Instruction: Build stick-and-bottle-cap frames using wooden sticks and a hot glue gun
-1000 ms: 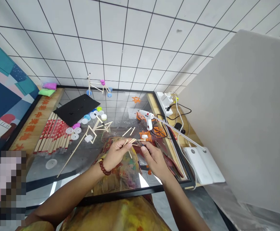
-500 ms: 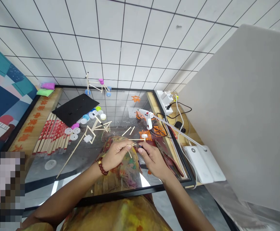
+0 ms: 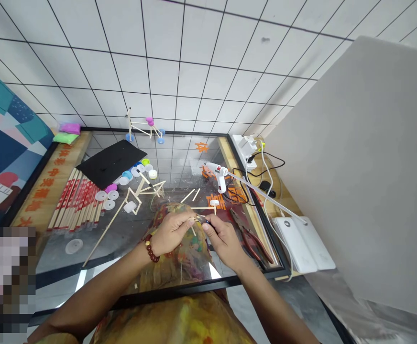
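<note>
While two hands meet over the near middle of the glass-topped table (image 3: 115,243), the left hand (image 3: 174,231) has thumb and fingers pinched on one small wooden piece (image 3: 195,219), and the right hand (image 3: 224,239) is closed around one small dark-handled tool (image 3: 207,222), its tip hidden too much to name. Just beyond lie two short loose sticks (image 3: 187,196). One stick frame (image 3: 151,189) lies left of them, and one small wheeled model (image 3: 140,129) stands at the far edge. Three pale discs (image 3: 109,204) cluster at left, a fourth nearer; the coloured caps (image 3: 127,175) overlap too much to count. Clear wrappers (image 3: 86,206) printed red hold many wooden chopsticks (image 3: 72,219), partly under one black sheet (image 3: 111,162). Two packets (image 3: 66,138), pink and green, sit far left, contents unclear. At right are one glue gun (image 3: 220,179) and one pair of red-handled pliers (image 3: 250,235).
</note>
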Action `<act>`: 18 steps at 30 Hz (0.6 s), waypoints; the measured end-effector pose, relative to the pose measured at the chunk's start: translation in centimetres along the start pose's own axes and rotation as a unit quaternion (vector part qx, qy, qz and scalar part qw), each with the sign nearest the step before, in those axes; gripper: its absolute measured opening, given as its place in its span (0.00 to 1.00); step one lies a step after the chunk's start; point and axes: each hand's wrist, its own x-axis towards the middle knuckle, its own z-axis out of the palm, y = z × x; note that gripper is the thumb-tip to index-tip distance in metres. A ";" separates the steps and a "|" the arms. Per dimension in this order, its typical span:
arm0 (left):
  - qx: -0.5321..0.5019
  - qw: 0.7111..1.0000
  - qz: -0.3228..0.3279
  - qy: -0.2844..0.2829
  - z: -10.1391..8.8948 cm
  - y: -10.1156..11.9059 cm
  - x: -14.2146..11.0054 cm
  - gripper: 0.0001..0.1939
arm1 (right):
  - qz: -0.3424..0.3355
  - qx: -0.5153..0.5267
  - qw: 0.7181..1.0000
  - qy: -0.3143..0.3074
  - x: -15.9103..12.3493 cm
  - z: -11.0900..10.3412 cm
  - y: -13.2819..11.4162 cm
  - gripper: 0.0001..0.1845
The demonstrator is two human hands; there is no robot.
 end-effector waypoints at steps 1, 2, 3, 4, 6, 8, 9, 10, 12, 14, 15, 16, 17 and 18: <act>0.004 1.000 0.000 0.001 0.1 0.0 -0.1 0.18 | -0.001 -0.011 1.000 -0.001 -0.1 0.1 -0.1 0.19; 0.003 1.000 -0.003 0.003 0.1 0.1 -0.1 0.18 | -0.001 -0.020 1.000 0.001 -0.1 0.2 -0.1 0.18; -0.001 1.000 -0.006 0.006 0.2 0.1 -0.1 0.18 | 0.001 -0.026 1.000 0.005 -0.2 0.4 -0.1 0.18; -0.005 1.000 -0.010 0.009 0.3 0.2 -0.1 0.18 | 0.004 -0.029 1.000 0.012 -0.2 0.5 -0.1 0.19; -0.016 1.000 -0.019 0.013 0.4 0.3 0.0 0.18 | 0.008 -0.017 0.999 0.028 -0.2 1.0 0.1 0.20; -0.047 0.998 -0.030 0.021 0.6 0.4 0.3 0.19 | 0.014 0.012 0.999 0.045 -0.1 1.6 0.4 0.22; -0.069 0.997 -0.037 0.025 0.6 0.3 0.4 0.20 | 0.019 0.029 0.998 0.054 -0.1 1.9 0.5 0.23; -0.092 0.994 -0.044 0.030 0.7 0.3 0.5 0.21 | 0.025 0.044 0.997 0.062 -0.1 2.1 0.7 0.24; -0.121 0.991 -0.052 0.035 0.8 0.1 0.6 0.22 | 0.037 0.060 0.995 0.072 0.1 2.5 0.9 0.24; -0.115 0.992 -0.052 0.029 0.9 -0.1 0.5 0.22 | 0.039 0.057 0.995 0.074 0.1 2.5 0.9 0.22; -0.103 0.993 -0.051 0.025 0.9 -0.1 0.5 0.22 | 0.038 0.051 0.995 0.072 0.1 2.4 0.8 0.22; -0.086 0.995 -0.051 0.021 0.9 -0.1 0.4 0.21 | 0.036 0.043 0.996 0.069 0.2 2.3 0.8 0.21; -0.067 0.996 -0.053 0.017 0.9 -0.1 0.3 0.21 | 0.034 0.034 0.997 0.066 0.1 2.2 0.7 0.21; -0.050 0.997 -0.054 0.013 0.9 0.0 0.2 0.20 | 0.034 0.027 0.997 0.066 0.1 2.1 0.6 0.21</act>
